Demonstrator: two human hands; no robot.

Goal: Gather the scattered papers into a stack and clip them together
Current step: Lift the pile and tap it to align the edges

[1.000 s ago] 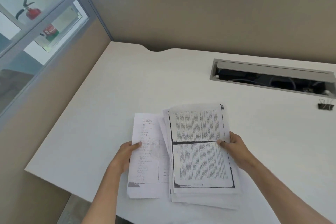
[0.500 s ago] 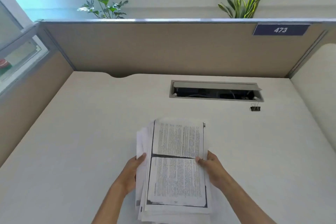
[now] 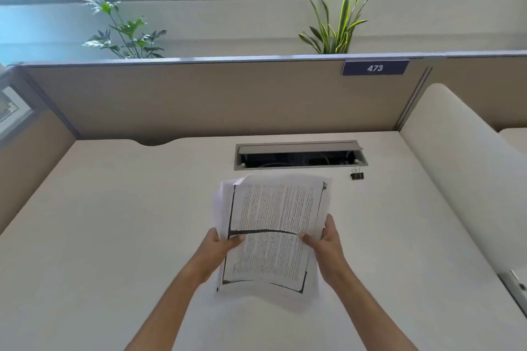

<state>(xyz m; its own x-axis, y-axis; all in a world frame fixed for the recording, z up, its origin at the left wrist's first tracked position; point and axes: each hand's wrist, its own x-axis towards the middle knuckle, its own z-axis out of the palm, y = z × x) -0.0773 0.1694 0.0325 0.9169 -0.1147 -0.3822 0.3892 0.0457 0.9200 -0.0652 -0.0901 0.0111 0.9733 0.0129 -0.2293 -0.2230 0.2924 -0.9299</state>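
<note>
I see a pale cream desk [image 3: 114,222] boxed in by tan partition panels at the back and left. Set into its far middle is a grey cable tray [image 3: 299,154], lid tipped up, with dark wiring inside. Just in front of the tray's right end a small black binder clip [image 3: 357,175] sits on the desk, its wire handles, as far as I can tell, standing up.
</note>
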